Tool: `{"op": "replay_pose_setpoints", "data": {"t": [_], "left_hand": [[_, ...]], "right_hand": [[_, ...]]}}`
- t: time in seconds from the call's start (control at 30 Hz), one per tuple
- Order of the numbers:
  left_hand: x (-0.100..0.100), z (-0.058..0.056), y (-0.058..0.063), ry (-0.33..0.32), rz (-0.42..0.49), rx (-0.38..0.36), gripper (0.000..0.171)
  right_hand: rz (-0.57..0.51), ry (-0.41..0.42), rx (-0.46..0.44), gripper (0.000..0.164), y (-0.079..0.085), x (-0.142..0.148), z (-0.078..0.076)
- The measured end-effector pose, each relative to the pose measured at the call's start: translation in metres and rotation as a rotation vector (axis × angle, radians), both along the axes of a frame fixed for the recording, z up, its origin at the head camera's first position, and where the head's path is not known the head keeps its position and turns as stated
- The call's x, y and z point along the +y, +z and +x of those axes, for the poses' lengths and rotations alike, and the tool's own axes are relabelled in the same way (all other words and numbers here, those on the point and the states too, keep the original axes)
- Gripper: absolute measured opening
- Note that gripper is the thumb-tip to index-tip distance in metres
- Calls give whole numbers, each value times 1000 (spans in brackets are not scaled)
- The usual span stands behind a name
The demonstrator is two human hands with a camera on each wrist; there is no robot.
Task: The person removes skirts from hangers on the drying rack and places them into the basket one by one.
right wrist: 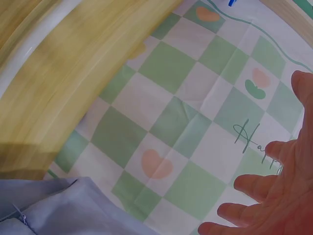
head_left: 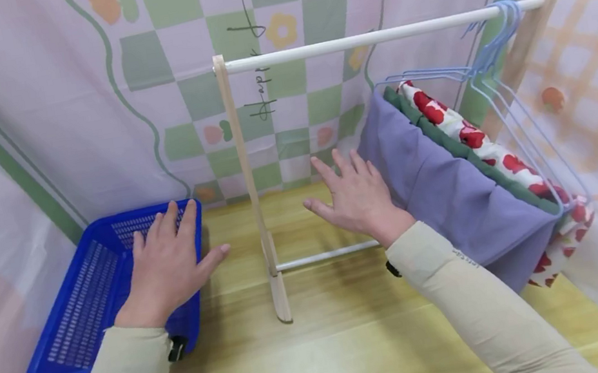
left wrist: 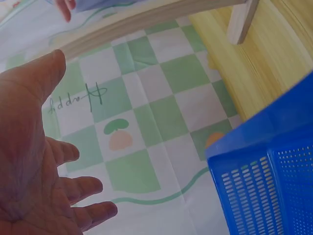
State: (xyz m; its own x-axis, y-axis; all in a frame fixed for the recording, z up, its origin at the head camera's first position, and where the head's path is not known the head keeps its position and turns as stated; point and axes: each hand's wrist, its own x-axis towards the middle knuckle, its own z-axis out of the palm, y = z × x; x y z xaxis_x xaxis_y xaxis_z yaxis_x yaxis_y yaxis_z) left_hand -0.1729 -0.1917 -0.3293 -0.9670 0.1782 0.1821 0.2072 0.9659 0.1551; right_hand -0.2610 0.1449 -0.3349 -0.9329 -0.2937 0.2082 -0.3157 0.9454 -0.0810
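With fingers spread and nothing held, my left hand hovers over the blue plastic basket on the left; the left wrist view shows its palm beside the basket rim. My right hand, fingers also spread, hangs in front of the clothes rack near a lavender garment. That garment hangs at the rack's right end, beside a dark green one and a white one with red flowers. Light blue hangers hook over the white top rod.
The rack's wooden left post stands between my hands on a light wood table. A white lower bar runs from its base. Behind hangs a checkered green and white curtain, with printed cloth at both sides.
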Motion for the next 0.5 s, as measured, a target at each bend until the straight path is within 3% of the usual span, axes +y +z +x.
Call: {"op": "replay_pose_setpoints", "data": {"t": [0.5], "left_hand": [[18, -6, 4, -75, 72, 125, 96]], "right_hand": [[-16, 12, 25, 87, 0, -1, 1]]}}
